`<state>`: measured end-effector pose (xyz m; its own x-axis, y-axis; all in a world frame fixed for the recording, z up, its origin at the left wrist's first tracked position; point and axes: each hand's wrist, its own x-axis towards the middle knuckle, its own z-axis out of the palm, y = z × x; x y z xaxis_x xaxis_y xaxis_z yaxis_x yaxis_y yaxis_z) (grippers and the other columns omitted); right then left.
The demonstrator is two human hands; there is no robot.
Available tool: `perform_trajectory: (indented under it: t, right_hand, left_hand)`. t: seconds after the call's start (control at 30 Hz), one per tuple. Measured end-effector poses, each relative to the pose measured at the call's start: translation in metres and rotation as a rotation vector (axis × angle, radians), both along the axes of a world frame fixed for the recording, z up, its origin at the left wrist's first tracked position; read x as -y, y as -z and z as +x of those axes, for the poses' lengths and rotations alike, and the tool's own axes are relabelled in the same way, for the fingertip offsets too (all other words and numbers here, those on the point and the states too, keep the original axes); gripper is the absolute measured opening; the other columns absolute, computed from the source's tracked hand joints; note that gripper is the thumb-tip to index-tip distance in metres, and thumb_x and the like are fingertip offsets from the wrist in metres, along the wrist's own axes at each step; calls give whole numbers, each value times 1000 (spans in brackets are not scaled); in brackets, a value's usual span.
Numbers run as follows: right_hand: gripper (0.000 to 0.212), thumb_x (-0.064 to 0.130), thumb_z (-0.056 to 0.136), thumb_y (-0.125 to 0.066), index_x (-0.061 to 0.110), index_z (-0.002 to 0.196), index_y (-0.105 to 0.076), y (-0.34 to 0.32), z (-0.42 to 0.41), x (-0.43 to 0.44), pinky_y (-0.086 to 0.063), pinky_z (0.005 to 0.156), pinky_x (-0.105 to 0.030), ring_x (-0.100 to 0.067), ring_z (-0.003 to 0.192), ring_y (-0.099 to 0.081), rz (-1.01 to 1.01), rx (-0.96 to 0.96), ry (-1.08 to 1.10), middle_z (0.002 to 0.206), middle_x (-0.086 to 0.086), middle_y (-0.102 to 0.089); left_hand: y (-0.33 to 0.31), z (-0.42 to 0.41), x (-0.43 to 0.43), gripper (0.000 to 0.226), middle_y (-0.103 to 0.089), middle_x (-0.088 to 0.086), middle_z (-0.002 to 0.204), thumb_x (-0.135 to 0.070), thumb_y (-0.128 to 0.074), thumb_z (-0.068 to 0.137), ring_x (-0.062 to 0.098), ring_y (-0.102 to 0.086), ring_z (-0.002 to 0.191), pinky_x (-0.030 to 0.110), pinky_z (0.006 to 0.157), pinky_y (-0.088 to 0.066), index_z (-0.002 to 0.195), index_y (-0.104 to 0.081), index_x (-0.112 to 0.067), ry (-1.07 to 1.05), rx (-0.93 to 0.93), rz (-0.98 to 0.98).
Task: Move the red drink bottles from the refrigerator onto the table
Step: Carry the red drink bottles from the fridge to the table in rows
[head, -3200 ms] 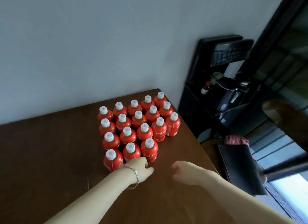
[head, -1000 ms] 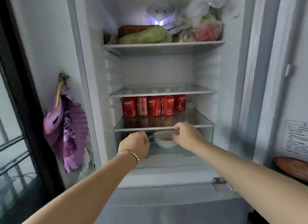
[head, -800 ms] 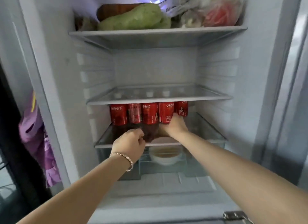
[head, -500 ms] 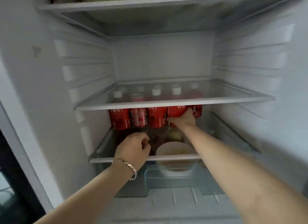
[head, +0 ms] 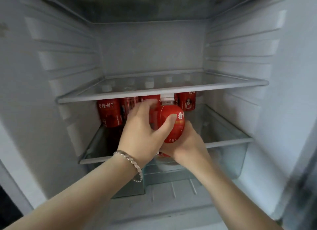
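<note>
Both my hands are inside the open refrigerator, wrapped round one red drink bottle (head: 172, 125) with a white cap, lifted off the lower glass shelf (head: 228, 140). My left hand (head: 144, 132), a bracelet on its wrist, grips it from the left with the thumb across the label. My right hand (head: 187, 144) holds it from below and the right. Behind them, several more red bottles (head: 109, 112) stand in a row at the back of that shelf, one of them at the right end (head: 187, 101). Their caps show through the glass shelf above (head: 163, 91).
The upper glass shelf hangs low over the bottles' caps. A clear crisper drawer (head: 228, 161) sits under the lower shelf. Ribbed white walls (head: 65, 58) close in on both sides. The fridge's dark edge (head: 307, 187) runs down the right.
I turned from the table to the fridge. My right hand pulled a bottle forward from the back row, and my left hand came up off the shelf edge and gripped the same bottle.
</note>
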<state>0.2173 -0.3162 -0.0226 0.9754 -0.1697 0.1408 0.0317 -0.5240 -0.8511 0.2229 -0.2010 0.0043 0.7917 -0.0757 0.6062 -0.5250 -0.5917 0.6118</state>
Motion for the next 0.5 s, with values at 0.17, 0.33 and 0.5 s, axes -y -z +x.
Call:
perform_trajectory:
  t: [0.17,0.33,0.5]
  right_hand:
    - [45,44,68,-79,31,103,-54,2,-8,1,-44,48,-6,5,63,-62,173,-128,-217,83,17,-62]
    - [30,31,75,-77,31,99,-59,3,-9,1,-48,54,-8,7,66,-66,242,-175,-354,88,11,-67]
    - [50,41,63,-80,34,109,-61,8,-7,1,-54,90,-36,-9,96,-65,-30,-181,-475,102,9,-68]
  left_hand:
    - [-13,12,11,54,-59,-3,115,-55,-56,78,16,-55,108,33,91,-50,119,-56,-21,-78,-134,92]
    - [-12,20,9,48,-63,2,100,-42,-68,79,13,-63,82,20,60,-47,115,-54,-14,7,-522,-120]
    - [-15,29,-11,26,-65,3,86,-31,-67,83,15,-62,76,23,66,-49,100,-59,-13,49,-752,-334]
